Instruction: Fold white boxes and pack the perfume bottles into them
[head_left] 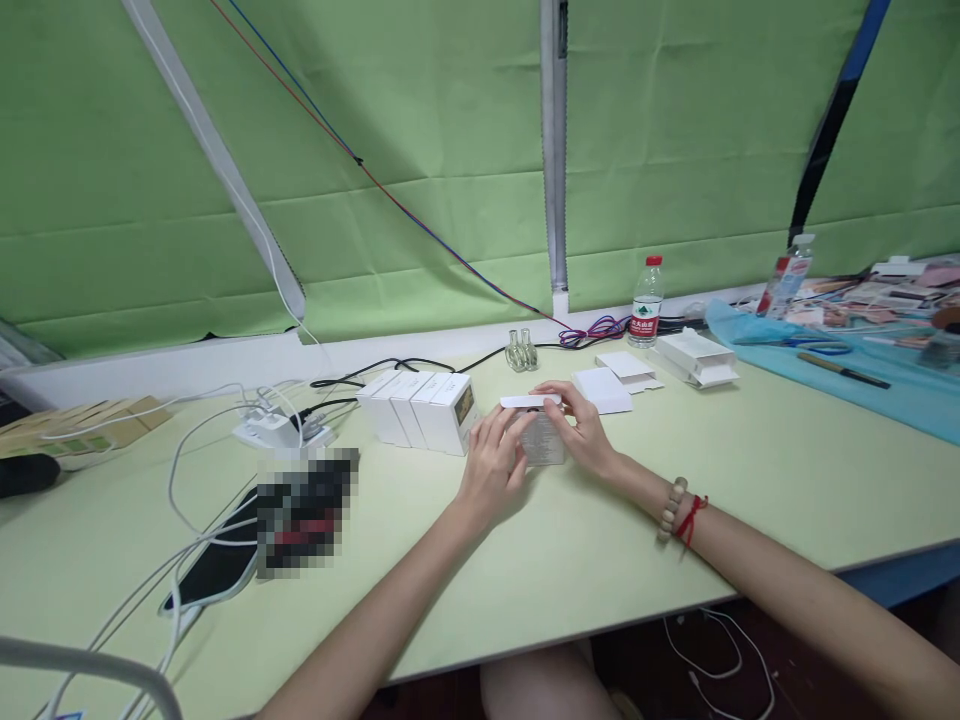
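Observation:
A small white carton (541, 432) stands on the pale green table (675, 500) between my two hands, its top flap open. My left hand (493, 462) grips its left side with curled fingers. My right hand (577, 425) holds its right side, fingertips at the flap. A row of several closed white cartons (420, 408) stands just left of my hands. Flat white box blanks (602, 388) lie behind my right hand. Two small glass bottles (520, 351) stand further back.
A water bottle (646, 303) stands at the back near the green wall. A white power strip (277, 432) with cables sits to the left, beside a blurred dark object (304, 510). Cardboard trays (82, 425) lie at far left. A blue mat (885, 385) with clutter is at right.

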